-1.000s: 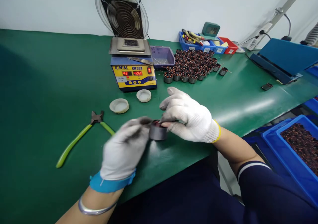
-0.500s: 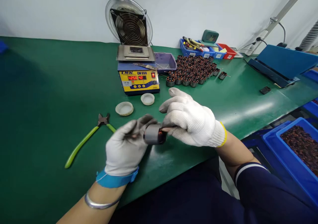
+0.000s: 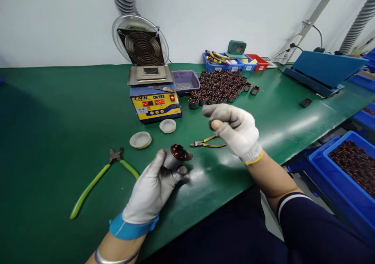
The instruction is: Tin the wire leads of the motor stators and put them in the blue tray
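Note:
My left hand [image 3: 152,189], in a white glove with a blue cuff, grips a grey motor stator [image 3: 175,156] with copper windings, its open end tilted up and to the right. My right hand [image 3: 234,129], also gloved, is raised beyond and to the right of it, with fingers curled and thumb tucked under the forefinger. Whether it pinches anything is hidden. Small yellow-handled cutters [image 3: 205,142] seem to lie on the green mat [image 3: 58,131], their handles running under that hand. Whether it touches them I cannot tell.
Green-handled cutters [image 3: 99,178] lie at the left, and two white lids [image 3: 140,140] sit nearer the centre. A yellow-and-blue heater unit [image 3: 155,104] with a fan stands behind, beside a purple tray [image 3: 187,78] and several stators [image 3: 222,85]. Blue bins [image 3: 348,174] of parts stand at the right.
My right hand has pulled up and away from the stator, uncovering the small yellow cutters. My left hand has turned the stator so its windings face up. The view has tilted upward.

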A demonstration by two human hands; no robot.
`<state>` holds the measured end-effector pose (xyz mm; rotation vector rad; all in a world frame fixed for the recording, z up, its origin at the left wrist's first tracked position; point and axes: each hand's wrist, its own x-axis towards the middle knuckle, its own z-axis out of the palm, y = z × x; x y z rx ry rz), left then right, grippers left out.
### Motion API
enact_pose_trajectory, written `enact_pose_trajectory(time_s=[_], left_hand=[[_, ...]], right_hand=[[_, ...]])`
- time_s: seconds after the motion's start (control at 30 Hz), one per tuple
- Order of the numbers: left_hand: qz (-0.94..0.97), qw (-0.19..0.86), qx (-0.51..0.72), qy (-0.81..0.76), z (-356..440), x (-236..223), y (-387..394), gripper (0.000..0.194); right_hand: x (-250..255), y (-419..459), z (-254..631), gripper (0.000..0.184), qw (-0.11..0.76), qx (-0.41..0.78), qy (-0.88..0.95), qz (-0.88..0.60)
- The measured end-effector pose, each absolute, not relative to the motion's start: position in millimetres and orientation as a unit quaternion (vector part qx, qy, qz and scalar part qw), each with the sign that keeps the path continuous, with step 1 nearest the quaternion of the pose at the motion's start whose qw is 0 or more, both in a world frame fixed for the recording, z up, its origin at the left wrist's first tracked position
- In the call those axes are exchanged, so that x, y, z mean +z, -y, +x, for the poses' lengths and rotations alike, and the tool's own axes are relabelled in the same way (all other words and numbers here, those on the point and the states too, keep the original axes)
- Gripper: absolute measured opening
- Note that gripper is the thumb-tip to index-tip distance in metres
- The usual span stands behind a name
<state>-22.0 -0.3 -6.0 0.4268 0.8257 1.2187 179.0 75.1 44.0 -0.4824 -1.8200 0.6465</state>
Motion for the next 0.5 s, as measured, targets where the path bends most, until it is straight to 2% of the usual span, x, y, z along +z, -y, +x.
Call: enact_pose_trajectory(time_s=[0.07, 0.13, 0.2, 0.33, 0.4, 0.5], left_hand=[[0.173, 0.739, 0.53, -0.377, -22.9, -5.7, -1.4, 0.037], [0.149, 0.739, 0.528, -0.39, -22.5, -5.2, -2.6, 0.032], [0.128, 0.717, 0.555, -0.402, -21.0, -4.8, -3.4, 0.027], [0.133, 0.657, 0.62, -0.407, -16.4, -8.1, -3.7, 0.022], [0.184, 0.615, 0.642, -0.419, -14.6, -15.8, -2.3, 0.025], [0.352, 0.494, 0.634, -0.479, -16.9, -38.3, 2.4, 0.032]], right_hand=[[33.8, -78.5, 179.0, 0.017, 0.509, 0.3, 0.773, -0.229], [21.8, -77.8, 175.0, 0.031, 0.457, 0.29, 0.806, -0.239], [12.5, -72.9, 169.5, 0.039, 0.442, 0.238, 0.829, -0.247], [6.0, -57.1, 159.3, 0.042, 0.4, 0.139, 0.854, -0.303], [2.6, -49.0, 152.4, 0.048, 0.338, 0.158, 0.855, -0.36], [-7.8, -40.2, 140.0, 0.073, 0.277, 0.24, 0.837, -0.405]])
